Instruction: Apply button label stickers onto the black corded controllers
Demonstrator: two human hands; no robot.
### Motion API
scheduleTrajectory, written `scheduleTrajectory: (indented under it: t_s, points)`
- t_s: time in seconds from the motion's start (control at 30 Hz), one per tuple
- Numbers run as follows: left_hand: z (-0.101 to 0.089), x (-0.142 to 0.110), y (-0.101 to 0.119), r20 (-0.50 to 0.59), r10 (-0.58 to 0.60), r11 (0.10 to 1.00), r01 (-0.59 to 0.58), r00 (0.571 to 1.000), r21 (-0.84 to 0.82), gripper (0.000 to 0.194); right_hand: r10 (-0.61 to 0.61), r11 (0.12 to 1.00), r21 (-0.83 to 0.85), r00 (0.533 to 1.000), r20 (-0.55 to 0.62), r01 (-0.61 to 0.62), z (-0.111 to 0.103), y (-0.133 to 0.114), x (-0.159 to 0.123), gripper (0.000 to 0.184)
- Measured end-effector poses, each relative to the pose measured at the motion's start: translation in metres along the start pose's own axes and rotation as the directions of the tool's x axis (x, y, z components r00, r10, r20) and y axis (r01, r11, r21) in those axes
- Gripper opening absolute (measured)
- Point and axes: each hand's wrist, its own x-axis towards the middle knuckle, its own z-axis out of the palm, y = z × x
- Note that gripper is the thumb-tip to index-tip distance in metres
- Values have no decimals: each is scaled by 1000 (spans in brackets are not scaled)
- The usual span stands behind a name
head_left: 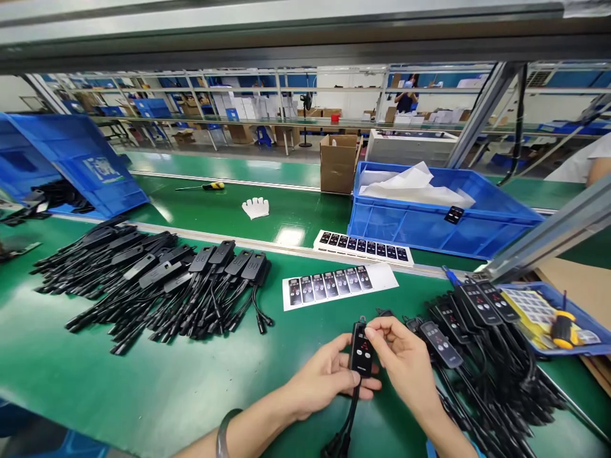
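Starting well left of the hands: on the bench (pixel 143 394), a spread of black controllers (pixel 162 273) with short cables, mostly without printed faces as far as can be made out. Beyond that, a tilted blue bin (pixel 81 162). Farther out ahead of the hands and to their left, a screwdriver (pixel 213 186) and a white glove-like piece (pixel 256 208).

Cradling the held controller (pixel 361 356) just above the bench: left hand (pixel 324 372), thumb along the near left edge, fingers curled beneath. Pinching narrowly at the far right edge of the face, thumb against forefinger: right hand (pixel 405 359). Pointing its hanging loop away from the body, its cables back toward the body and slightly left; long axis running nearly straight fore and aft, printed face up. Probably at the step of seating the face label; seems to call next for lining up the edges and pressing flat. Hard to tell whether fully stuck down.

Just beyond the hands, a label sheet (pixel 329 286), with another strip of labels (pixel 363 247) farther out. Right beside the right hand, a pile of label-faced controllers (pixel 482 305); past that, a blue tray (pixel 580 351) holding a yellow-black tool (pixel 564 329).
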Motion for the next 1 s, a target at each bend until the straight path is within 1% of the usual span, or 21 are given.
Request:
scheduleTrajectory:
  t_s: [0.2,0.47,0.6,0.77,0.9,1.0]
  points:
    - [2,-1,0,8,28,998,-28,1000,54,55,41,999,7,999,0,-41,1,2,0,27]
    - [1,-1,-4,41,70,993,-73,997,92,51,58,998,-21,998,-5,-59,1,3,-1,28]
    - [1,-1,-5,41,70,991,-74,997,114,52,66,998,-23,998,-18,-66,1,2,-1,28]
    - [3,-1,-3,36,61,985,-66,997,162,55,73,997,-24,997,-21,-73,2,2,-3,27]
    - [3,-2,-2,40,72,980,-78,997,182,52,21,998,-57,999,-50,-24,0,4,-1,27]
    - [1,-1,-2,43,73,985,-79,996,152,51,-58,984,-175,996,-72,45,-3,7,4,32]
